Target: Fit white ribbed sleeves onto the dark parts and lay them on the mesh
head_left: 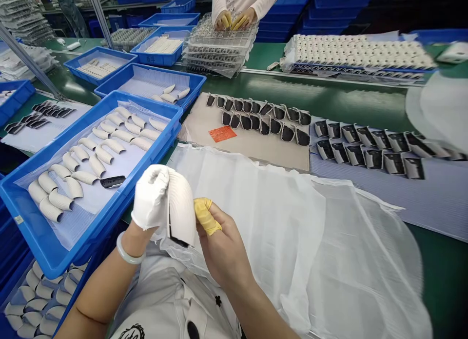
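In my left hand, which wears a white glove, is a curved white ribbed plastic shell with a dark inner side showing at its lower edge. My gloved fingers close on the shell's left edge, and it stands roughly upright. Yellow finger covers sit on my right hand; its thumb and fingertips pinch the shell's right edge, with some fingers hidden behind. Just left, a blue tray lined with white sheet bears several similar shells. One dark-faced piece lies among them.
White translucent cloth covers the bench before me. Beyond it, dark-faced shells stand in rows on a beige mat and a pale sheet, near a red card. Across the bench, a co-worker's yellow-covered hands touch stacked clear trays.
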Available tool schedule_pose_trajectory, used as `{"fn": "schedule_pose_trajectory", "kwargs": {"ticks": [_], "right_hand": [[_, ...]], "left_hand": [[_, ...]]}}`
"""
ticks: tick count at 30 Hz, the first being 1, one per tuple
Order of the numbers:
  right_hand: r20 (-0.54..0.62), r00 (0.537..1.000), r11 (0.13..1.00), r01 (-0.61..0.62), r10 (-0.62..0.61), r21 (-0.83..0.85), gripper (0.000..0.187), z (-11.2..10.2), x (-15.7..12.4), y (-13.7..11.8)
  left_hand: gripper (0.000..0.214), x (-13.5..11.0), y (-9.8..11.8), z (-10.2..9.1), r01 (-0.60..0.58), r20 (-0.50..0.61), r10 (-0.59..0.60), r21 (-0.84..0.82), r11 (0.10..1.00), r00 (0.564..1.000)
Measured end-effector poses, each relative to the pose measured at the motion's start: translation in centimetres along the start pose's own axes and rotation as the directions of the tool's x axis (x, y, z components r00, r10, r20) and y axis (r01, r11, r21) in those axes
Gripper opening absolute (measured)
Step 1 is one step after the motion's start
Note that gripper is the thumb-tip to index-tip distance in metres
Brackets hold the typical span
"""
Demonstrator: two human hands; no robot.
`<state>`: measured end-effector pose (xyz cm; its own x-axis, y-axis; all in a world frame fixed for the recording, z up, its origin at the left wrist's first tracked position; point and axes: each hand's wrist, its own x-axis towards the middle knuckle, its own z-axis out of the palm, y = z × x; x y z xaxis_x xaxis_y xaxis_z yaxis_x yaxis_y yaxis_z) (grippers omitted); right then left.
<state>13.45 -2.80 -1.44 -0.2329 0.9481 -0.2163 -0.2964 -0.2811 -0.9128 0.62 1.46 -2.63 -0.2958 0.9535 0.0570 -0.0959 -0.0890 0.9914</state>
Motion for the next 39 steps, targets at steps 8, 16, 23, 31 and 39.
{"fn": "schedule_pose_trajectory", "kwargs": {"ticks": [8,16,23,31,39], "right_hand": [[-0.008,0.999,0.998,-0.054,0.054,-0.038,0.031,-0.7,-0.1,0.0],[0.198,0.975,0.994,-0.088,0.099,-0.065,0.050,-0.5,0.3,-0.5],[0.333,0.936,0.946,-0.204,0.113,0.252,0.037,-1.5,0.9,0.3],[0.320,0.937,0.935,-0.228,0.136,0.271,0.037,-1.7,0.7,0.4],[0.303,0.947,0.958,-0.181,0.109,0.222,0.037,-1.8,0.7,0.5]], "left_hand": [[0.014,1.1,1.9,-1.8,-0.179,0.018,0.178,0.189,0.966,0.984],[0.008,0.8,4.3,-1.1,-0.364,0.209,0.299,0.525,0.769,0.931],[0.035,1.0,4.8,-1.5,0.050,0.257,-0.095,0.178,0.983,0.962],[0.039,0.6,4.1,-1.5,0.094,0.284,-0.121,0.106,0.990,0.951],[0.020,0.2,4.0,-1.3,0.032,0.176,-0.065,0.184,0.982,0.982]]}}
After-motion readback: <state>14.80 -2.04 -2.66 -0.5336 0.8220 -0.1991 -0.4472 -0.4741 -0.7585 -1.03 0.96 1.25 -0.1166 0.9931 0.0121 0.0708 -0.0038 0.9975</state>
